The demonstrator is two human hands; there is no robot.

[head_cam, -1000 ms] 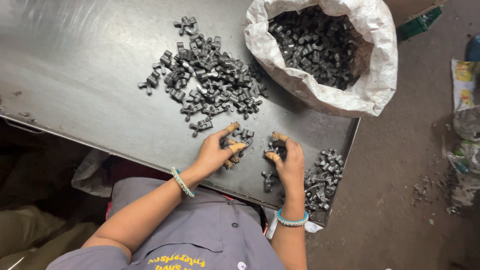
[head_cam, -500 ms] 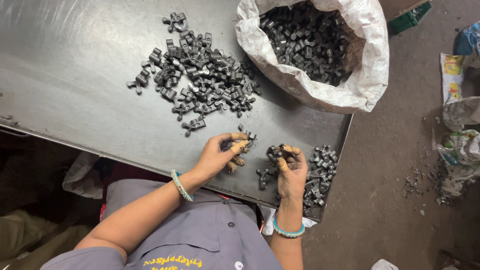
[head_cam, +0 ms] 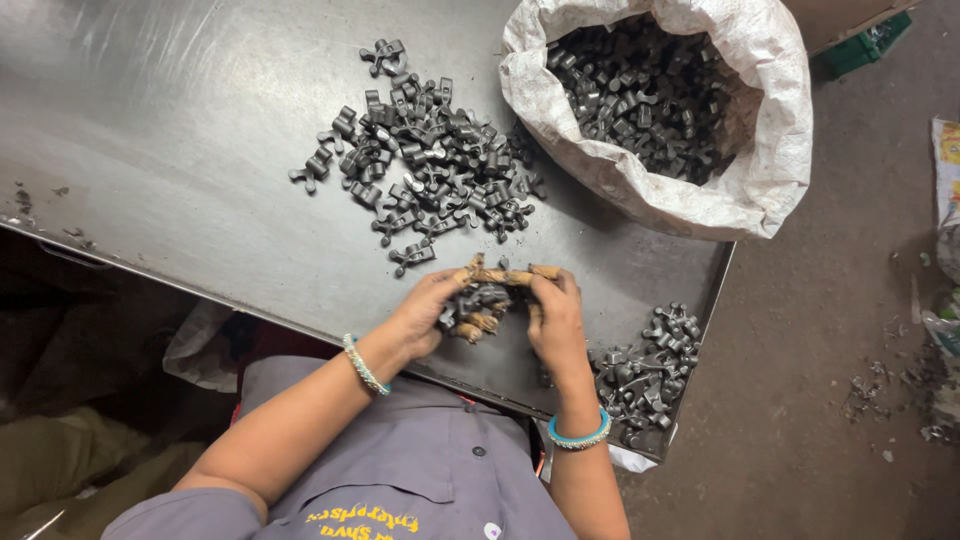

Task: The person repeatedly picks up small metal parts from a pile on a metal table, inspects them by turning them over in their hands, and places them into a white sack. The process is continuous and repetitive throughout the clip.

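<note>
Hands meet over the near edge of a grey metal table (head_cam: 180,190): the left hand (head_cam: 425,315) and the right hand (head_cam: 556,318) cup a cluster of small dark metal parts (head_cam: 480,300) between them, fingers curled inward and pressed around the pieces, taped fingertips (head_cam: 490,275) touching across the top. The cluster sits just above the tabletop, near the person's body. Beyond the hands lies a loose pile of the same parts (head_cam: 435,170), well apart from a smaller heap (head_cam: 645,365) at the table's near right corner. A white woven sack (head_cam: 770,150), its mouth rolled open, stands at the far right, filled with more dark parts. Each wrist carries a bangle.
</note>
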